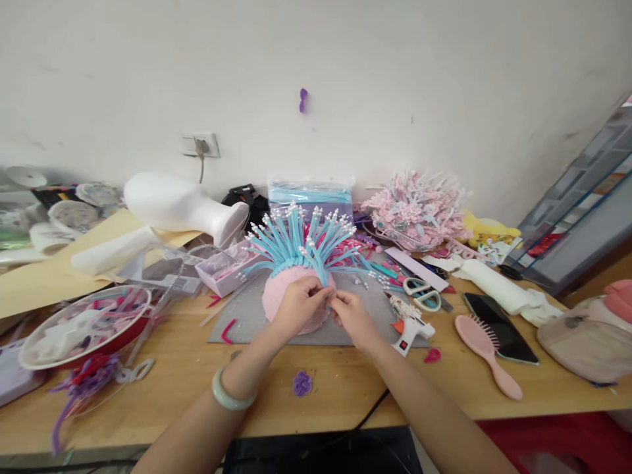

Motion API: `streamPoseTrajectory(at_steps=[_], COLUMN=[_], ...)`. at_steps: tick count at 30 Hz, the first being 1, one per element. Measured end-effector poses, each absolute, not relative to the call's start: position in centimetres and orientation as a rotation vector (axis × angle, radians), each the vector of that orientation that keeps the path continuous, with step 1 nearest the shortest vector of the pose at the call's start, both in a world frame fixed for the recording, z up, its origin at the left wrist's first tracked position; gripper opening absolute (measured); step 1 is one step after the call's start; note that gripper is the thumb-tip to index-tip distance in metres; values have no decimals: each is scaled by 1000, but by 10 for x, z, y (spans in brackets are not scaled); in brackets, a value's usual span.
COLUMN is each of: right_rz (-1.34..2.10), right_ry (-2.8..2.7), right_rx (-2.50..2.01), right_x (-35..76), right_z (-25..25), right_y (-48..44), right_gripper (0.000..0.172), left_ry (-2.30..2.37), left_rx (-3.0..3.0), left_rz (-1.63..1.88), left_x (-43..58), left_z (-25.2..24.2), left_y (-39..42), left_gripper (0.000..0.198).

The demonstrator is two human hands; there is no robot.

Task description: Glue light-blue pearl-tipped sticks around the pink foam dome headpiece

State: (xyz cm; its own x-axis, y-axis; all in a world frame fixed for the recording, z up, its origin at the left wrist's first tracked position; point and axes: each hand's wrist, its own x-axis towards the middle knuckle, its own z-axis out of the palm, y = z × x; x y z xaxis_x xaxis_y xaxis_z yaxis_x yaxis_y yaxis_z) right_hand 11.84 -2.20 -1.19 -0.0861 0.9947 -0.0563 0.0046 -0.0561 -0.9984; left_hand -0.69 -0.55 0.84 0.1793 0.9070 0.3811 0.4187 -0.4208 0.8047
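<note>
Left hand (pixel 302 304) and right hand (pixel 354 318), fingers pinched together on something indistinct, meet before a pink ball (pixel 274 293) with blue stems (pixel 291 251) on a mat (pixel 243 322), apparently setting one, the next move needing steadiness.

Reaching forward with left arm (pixel 197 431) and right arm (pixel 429 408), both bare and angled inward. Holding left hand (pixel 302 301) and right hand (pixel 353 317) near each other, with backs partly upward and fingers (pixel 320 293) bent inward. Hard to tell how tightly pinched.
</note>
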Motion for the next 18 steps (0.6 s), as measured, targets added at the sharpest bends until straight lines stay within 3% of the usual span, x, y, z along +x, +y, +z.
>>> streamPoseTrajectory(at_steps=[9, 18], right_rz=[1646, 1458], right_ry=[-915, -1114], right_rx=[-1159, -1140], right_x=[115, 114], right_z=[-6, -12], right_y=[-20, -25], right_gripper=[16, 24], left_ry=[1268, 1308], left_rx=[1949, 1820], left_rz=[1192, 1184], left_x=[-3, -7], left_z=[0, 11], left_y=[-5, -4], left_gripper=[29, 31])
